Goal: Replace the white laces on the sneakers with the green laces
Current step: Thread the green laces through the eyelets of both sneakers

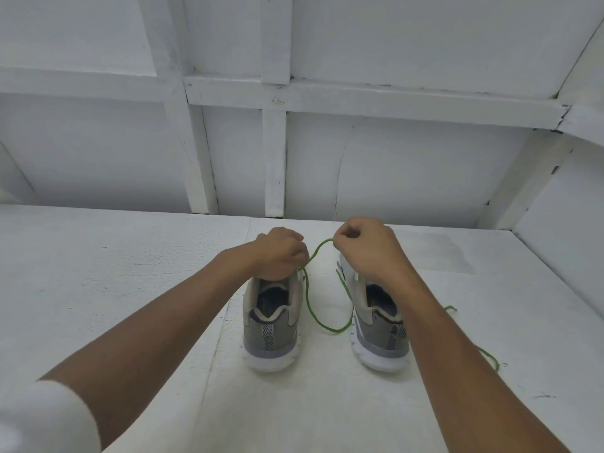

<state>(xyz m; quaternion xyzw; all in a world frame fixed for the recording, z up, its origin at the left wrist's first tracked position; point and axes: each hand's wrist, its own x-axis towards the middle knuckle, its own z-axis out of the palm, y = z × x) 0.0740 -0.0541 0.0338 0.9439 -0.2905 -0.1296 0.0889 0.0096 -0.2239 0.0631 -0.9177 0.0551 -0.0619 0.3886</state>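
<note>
Two grey sneakers with white soles stand heels toward me on the white surface, the left sneaker and the right sneaker. My left hand is curled over the front of the left sneaker, hiding its eyelets. My right hand is raised above the right sneaker and pinches a green lace. That lace runs from my right fingers down to my left hand, then loops between the shoes. Another green lace trails on the surface to the right of my right forearm. No white lace shows.
The shoes stand on a white painted table that ends at a white panelled wall behind. A white side wall rises at the right edge of the table.
</note>
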